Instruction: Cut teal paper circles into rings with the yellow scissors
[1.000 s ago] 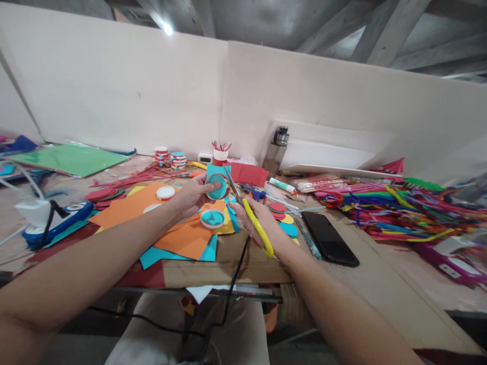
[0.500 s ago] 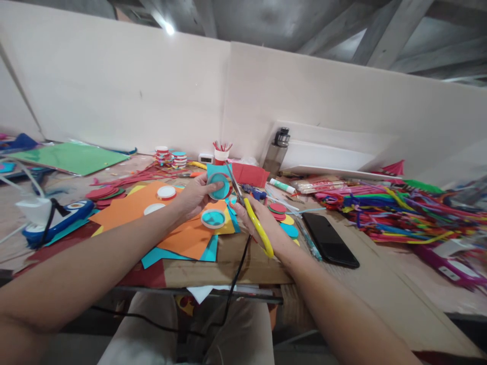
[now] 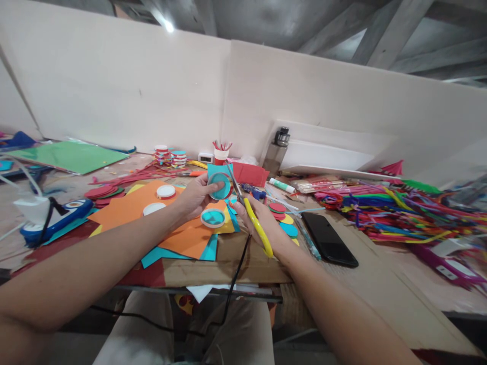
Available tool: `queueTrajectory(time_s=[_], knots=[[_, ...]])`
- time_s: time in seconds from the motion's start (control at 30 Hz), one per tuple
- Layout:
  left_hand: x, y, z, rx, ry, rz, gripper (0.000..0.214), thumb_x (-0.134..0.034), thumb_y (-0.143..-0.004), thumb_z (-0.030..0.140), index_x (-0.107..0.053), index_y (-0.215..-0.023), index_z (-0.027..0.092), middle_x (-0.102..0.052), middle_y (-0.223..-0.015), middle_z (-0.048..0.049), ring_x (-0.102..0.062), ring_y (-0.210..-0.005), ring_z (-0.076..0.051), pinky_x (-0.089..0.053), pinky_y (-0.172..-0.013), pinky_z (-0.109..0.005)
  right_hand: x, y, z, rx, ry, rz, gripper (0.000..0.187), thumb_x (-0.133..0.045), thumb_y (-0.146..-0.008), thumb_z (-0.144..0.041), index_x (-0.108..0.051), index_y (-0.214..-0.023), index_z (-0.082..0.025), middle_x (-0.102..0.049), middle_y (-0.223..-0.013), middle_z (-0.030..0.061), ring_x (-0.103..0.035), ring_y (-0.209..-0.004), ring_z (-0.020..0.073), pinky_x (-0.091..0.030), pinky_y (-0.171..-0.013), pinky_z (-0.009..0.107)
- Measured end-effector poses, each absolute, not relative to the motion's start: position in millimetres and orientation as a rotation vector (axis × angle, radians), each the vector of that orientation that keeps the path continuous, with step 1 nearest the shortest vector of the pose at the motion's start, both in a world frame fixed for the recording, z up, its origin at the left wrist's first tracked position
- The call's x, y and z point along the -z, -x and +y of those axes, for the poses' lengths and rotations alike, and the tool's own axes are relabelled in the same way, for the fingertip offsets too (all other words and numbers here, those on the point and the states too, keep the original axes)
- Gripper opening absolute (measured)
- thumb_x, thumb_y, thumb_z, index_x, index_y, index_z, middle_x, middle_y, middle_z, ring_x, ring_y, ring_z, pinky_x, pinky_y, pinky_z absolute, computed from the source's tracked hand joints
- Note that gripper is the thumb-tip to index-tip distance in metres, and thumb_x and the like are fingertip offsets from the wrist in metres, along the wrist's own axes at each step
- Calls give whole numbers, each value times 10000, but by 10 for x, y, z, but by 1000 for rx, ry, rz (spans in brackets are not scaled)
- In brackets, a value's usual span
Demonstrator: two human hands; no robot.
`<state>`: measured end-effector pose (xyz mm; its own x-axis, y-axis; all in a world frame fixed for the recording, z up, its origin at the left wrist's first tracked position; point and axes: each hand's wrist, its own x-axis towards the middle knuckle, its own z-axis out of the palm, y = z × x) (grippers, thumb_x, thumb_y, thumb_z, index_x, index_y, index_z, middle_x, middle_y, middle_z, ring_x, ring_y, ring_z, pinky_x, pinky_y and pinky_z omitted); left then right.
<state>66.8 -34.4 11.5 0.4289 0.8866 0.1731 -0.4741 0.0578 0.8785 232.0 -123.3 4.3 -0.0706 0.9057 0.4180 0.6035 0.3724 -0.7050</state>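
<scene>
Between thumb and fingers, my left hand (image 3: 198, 196) grips a round lid with a blue centre and pale rim (image 3: 219, 184), with blue paper (image 3: 219, 169) showing behind and above it. My right hand (image 3: 254, 219) is wrapped around the yellow handles of a pair of scissors (image 3: 257, 225). The metal blades point up and away, close beside the lid's right edge. Whether they touch the paper I cannot tell. Below my left hand, another round lid with a blue centre (image 3: 213, 218) lies on orange paper (image 3: 186, 242).
Red, yellow and blue paper discs (image 3: 289, 230) lie right of my right hand, near a black phone (image 3: 330, 239). Pipe cleaners (image 3: 395, 208) are heaped at the right. A bottle (image 3: 276, 154) stands by the wall. A black cable (image 3: 238, 268) hangs over the table edge.
Both hands keep almost the same position and hold. The view has shifted very slightly.
</scene>
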Motion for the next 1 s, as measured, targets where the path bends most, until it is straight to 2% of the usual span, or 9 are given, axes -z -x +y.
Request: queueTrajectory(time_s=[0.4, 0.63, 0.77, 1.0], knots=[[-91, -671, -320, -1074, -1070, 467, 377, -892, -532, 206, -630, -797, 148, -649, -696, 15, -549, -549, -84, -396, -467, -184, -27, -2330, -1233, -408, 1338, -1803, 332, -498, -920, -530, -497, -802, -220, -516, -690, -23, -494, -682, 145, -411, -672, 275], [-77, -634, -265, -1063, -1140, 450, 375, -891, -543, 208, -645, -819, 147, -622, -666, 23, -520, -533, -72, -389, -480, -182, -87, -2315, -1264, -389, 1369, -1809, 391, -497, -905, -569, -447, -743, -217, -494, -676, -28, -454, -639, 129, -375, -627, 256], [-46, -627, -219, -1067, -1152, 440, 388, -888, -578, 242, -664, -881, 148, -637, -693, 12, -532, -546, -76, -400, -493, -189, -95, -2317, -1264, -398, 1364, -1806, 401, -497, -896, -590, -463, -758, -216, -489, -668, -28, -433, -625, 129, -347, -587, 251], [-49, -641, -237, -1077, -1110, 432, 393, -885, -570, 220, -651, -877, 148, -657, -725, 13, -544, -541, -75, -404, -478, -192, -69, -2320, -1262, -456, 1325, -1804, 357, -522, -901, -554, -513, -824, -205, -515, -709, -24, -456, -640, 127, -370, -614, 256]])
